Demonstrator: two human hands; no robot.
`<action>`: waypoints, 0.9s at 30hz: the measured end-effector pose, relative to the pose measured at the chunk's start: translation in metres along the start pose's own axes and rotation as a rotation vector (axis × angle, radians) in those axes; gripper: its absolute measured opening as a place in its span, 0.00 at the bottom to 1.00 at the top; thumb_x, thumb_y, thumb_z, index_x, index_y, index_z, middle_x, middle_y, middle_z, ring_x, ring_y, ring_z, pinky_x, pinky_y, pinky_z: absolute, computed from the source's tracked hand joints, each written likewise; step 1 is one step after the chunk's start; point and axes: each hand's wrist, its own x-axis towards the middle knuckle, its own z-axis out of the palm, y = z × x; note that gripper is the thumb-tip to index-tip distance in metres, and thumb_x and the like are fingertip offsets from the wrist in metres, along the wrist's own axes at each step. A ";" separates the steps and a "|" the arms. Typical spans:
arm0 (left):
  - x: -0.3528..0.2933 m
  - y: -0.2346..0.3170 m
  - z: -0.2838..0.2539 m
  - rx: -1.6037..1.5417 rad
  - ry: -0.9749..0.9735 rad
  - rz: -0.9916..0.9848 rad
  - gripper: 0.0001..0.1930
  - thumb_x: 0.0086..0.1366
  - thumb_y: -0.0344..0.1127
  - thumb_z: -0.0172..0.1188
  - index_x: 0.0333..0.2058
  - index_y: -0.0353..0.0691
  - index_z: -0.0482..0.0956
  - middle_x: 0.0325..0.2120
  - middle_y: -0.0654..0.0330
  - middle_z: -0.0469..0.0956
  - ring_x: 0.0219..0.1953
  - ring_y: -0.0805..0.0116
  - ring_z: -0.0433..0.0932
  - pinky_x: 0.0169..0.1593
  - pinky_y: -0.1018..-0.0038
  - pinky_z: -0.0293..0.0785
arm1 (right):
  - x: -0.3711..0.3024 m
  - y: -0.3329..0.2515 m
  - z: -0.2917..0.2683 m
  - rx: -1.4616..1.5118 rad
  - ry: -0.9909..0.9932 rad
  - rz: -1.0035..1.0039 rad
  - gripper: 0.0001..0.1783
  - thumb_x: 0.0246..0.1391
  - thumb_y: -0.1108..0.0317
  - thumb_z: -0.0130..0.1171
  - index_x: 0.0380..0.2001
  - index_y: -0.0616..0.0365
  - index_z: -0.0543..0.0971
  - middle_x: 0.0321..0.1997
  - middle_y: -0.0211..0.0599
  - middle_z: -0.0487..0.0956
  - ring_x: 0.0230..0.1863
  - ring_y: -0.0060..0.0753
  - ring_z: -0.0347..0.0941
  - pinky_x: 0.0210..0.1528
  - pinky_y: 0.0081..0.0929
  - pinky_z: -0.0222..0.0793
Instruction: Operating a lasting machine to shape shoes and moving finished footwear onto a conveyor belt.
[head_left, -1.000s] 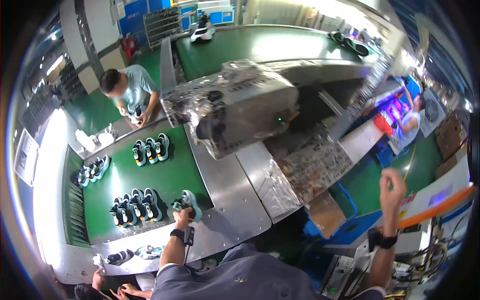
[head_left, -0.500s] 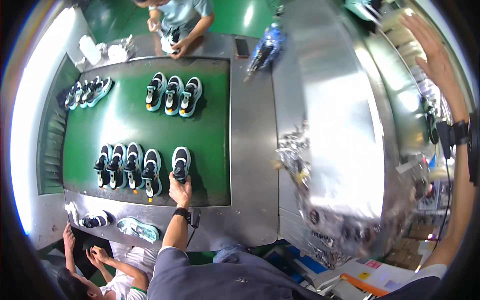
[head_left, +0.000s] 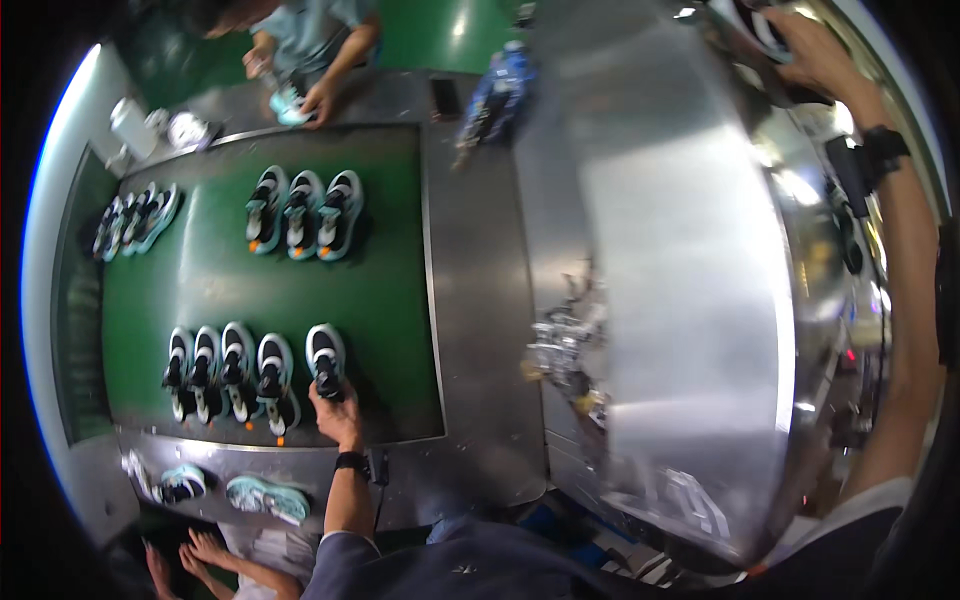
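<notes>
Head camera: a broad, shiny metal housing fills much of the right side and stands between the person's two hands. Left of it lies a green belt, framed by a grey metal worktop. Beyond the belt's far edge, a co-worker holds a turquoise shoe; past the worktop's near left edge, another co-worker's forearms and hands show.

Along the belt's near edge is a row of four shoes, with a row of three shoes toward the far edge and a tight cluster of shoes by the far left corner. A pale turquoise shoe and a dark shoe lie on the worktop's near edge.

Near the belt's near right corner is a black-and-white shoe, toe toward the far edge, its heel grasped by the left hand. The right hand reaches past the housing's far right corner beside a blurred dark-and-white thing; I cannot tell whether it grips anything.

Smaller still: a blue-wrapped bundle, crumpled foil against the housing's left edge, a white bottle by the worktop's far left corner and a flat dark rectangle on its far edge.
</notes>
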 end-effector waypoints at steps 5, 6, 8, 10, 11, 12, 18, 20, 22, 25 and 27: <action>0.008 0.006 -0.003 0.044 -0.180 0.045 0.31 0.55 0.52 0.65 0.56 0.56 0.65 0.39 0.52 0.81 0.41 0.45 0.80 0.44 0.54 0.74 | -0.095 0.053 0.012 -0.062 0.107 -0.032 0.16 0.39 0.61 0.62 0.33 0.58 0.78 0.32 0.49 0.80 0.36 0.52 0.77 0.38 0.43 0.71; 0.009 0.009 -0.004 0.059 -0.241 0.023 0.32 0.55 0.52 0.66 0.56 0.53 0.64 0.40 0.51 0.81 0.42 0.44 0.80 0.46 0.55 0.73 | -0.116 0.064 0.011 -0.077 0.121 -0.044 0.16 0.38 0.61 0.62 0.31 0.58 0.78 0.31 0.49 0.79 0.35 0.53 0.77 0.38 0.44 0.71; 0.031 -0.014 0.002 0.084 -0.346 0.054 0.35 0.55 0.52 0.65 0.55 0.40 0.63 0.47 0.45 0.77 0.48 0.45 0.77 0.48 0.55 0.72 | -0.163 0.063 -0.008 0.144 0.149 0.136 0.17 0.36 0.61 0.61 0.31 0.59 0.78 0.30 0.50 0.79 0.35 0.54 0.76 0.38 0.44 0.72; 0.062 -0.051 0.020 -0.116 -0.531 0.251 0.39 0.56 0.52 0.66 0.55 0.28 0.61 0.53 0.38 0.70 0.52 0.42 0.73 0.51 0.56 0.71 | -0.226 0.082 -0.027 0.131 0.167 0.317 0.19 0.35 0.60 0.61 0.31 0.60 0.77 0.32 0.53 0.79 0.35 0.55 0.76 0.38 0.43 0.72; 0.040 -0.033 0.023 0.095 -0.357 0.362 0.42 0.55 0.53 0.66 0.56 0.26 0.60 0.54 0.39 0.68 0.53 0.43 0.72 0.51 0.56 0.70 | -0.264 0.078 -0.048 0.219 0.076 0.463 0.24 0.32 0.58 0.63 0.35 0.61 0.78 0.34 0.56 0.79 0.35 0.56 0.77 0.39 0.43 0.73; 0.003 -0.009 0.006 0.293 -0.161 0.474 0.44 0.55 0.54 0.66 0.57 0.24 0.59 0.56 0.40 0.67 0.54 0.44 0.71 0.52 0.55 0.70 | -0.309 0.086 -0.041 0.210 0.290 0.411 0.22 0.38 0.59 0.64 0.37 0.63 0.78 0.32 0.49 0.81 0.32 0.44 0.79 0.35 0.36 0.74; -0.221 0.119 -0.088 -0.341 -1.617 0.521 0.34 0.61 0.35 0.65 0.61 0.28 0.62 0.57 0.45 0.69 0.55 0.54 0.73 0.61 0.57 0.67 | -0.537 0.044 -0.062 0.553 0.520 0.602 0.28 0.32 0.54 0.72 0.30 0.65 0.74 0.24 0.49 0.76 0.26 0.36 0.75 0.31 0.37 0.69; -0.324 0.169 -0.149 -0.479 -2.121 0.372 0.31 0.63 0.43 0.63 0.59 0.29 0.67 0.52 0.47 0.75 0.53 0.51 0.75 0.59 0.57 0.68 | -0.607 0.004 -0.064 0.677 0.530 0.631 0.27 0.35 0.55 0.72 0.32 0.65 0.74 0.24 0.47 0.76 0.25 0.30 0.73 0.28 0.35 0.67; -0.388 0.203 -0.189 -0.583 -2.507 0.370 0.39 0.62 0.46 0.64 0.63 0.29 0.58 0.60 0.45 0.66 0.60 0.51 0.69 0.64 0.55 0.63 | -0.665 -0.039 -0.063 0.852 0.437 0.783 0.34 0.33 0.57 0.76 0.40 0.69 0.75 0.36 0.43 0.79 0.35 0.32 0.75 0.41 0.30 0.71; -0.479 0.225 -0.199 -0.686 -2.690 0.632 0.51 0.57 0.58 0.66 0.66 0.31 0.49 0.64 0.48 0.59 0.66 0.54 0.60 0.67 0.56 0.55 | -0.749 -0.112 -0.065 0.914 0.467 1.002 0.40 0.36 0.58 0.72 0.52 0.69 0.72 0.42 0.48 0.80 0.42 0.38 0.79 0.46 0.30 0.72; -0.540 0.222 -0.211 -0.657 -2.708 0.700 0.46 0.59 0.53 0.65 0.65 0.32 0.52 0.59 0.52 0.65 0.61 0.59 0.66 0.63 0.62 0.62 | -0.798 -0.158 -0.066 0.999 0.363 1.256 0.40 0.38 0.59 0.68 0.55 0.67 0.70 0.43 0.51 0.80 0.43 0.41 0.79 0.47 0.32 0.73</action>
